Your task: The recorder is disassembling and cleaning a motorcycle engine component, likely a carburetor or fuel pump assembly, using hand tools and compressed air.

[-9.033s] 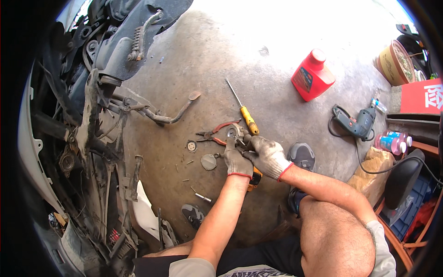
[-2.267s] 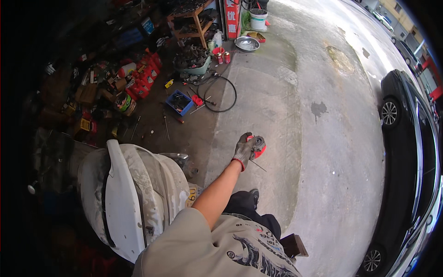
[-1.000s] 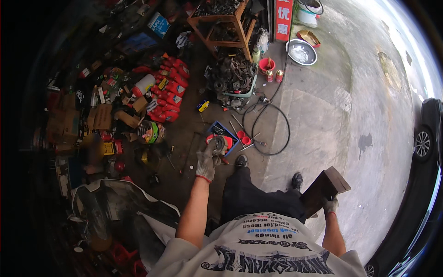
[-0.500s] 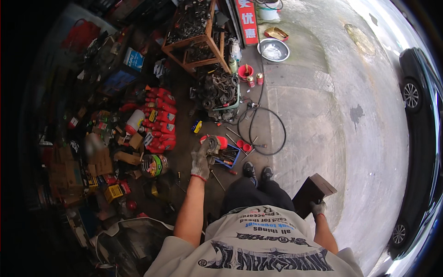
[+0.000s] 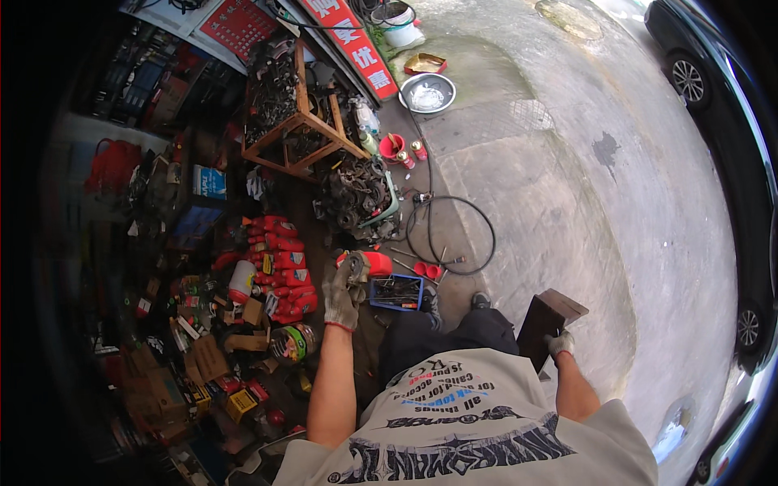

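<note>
A: Please tell me, what do your two hands carry at this moment?

B: Your left hand is closed on a round grey metal part, and a red plastic bottle shows together with it. How your fingers hold the bottle, I cannot tell. The grip of your right hand is closed on the side of a small dark wooden stool, which hangs tilted.

A: And how far have you come?

B: As I judge, the lifting is done: you stand upright with these things off the ground. Nothing of them is set down yet; this is left.

A: Which edges should you mind?

B: Near your left hand lies the blue crate full of tools, and beyond it the green tub with metal parts. To the left, the red oil bottles and cardboard boxes stand crowded. Ahead, the black hose makes loops on the ground. The wider room is on your right, where the concrete pavement spreads toward the black car.
</note>
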Action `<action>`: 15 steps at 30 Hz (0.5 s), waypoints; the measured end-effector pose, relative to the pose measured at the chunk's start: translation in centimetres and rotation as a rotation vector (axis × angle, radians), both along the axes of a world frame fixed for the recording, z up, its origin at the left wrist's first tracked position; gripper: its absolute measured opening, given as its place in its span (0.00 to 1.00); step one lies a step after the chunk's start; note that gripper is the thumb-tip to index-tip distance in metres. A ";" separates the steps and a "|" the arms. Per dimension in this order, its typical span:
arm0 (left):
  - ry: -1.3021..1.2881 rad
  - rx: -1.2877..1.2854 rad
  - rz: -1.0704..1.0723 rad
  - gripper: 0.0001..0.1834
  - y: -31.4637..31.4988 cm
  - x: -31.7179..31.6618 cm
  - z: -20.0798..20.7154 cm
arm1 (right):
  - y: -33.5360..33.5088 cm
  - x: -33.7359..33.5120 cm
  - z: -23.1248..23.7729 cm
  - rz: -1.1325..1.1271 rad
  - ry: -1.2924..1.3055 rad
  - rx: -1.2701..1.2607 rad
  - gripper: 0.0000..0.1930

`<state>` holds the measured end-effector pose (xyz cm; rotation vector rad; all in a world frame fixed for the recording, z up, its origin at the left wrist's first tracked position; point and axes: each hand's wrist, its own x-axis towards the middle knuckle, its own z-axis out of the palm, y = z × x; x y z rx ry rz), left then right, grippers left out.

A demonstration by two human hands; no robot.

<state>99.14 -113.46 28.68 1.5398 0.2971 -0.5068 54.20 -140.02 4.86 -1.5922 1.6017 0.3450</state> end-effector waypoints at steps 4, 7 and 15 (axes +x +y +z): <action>0.086 -0.056 -0.063 0.11 0.0 2.8 -0.4 | 0.8 2.1 0.5 -0.011 0.056 0.012 0.31; 0.097 -0.058 -0.180 0.12 -0.1 6.2 -1.6 | 2.0 3.3 0.6 -0.034 0.044 -0.061 0.31; 0.124 -0.094 -0.287 0.19 0.4 15.0 -6.4 | 6.3 7.7 3.2 -0.121 0.093 -0.110 0.29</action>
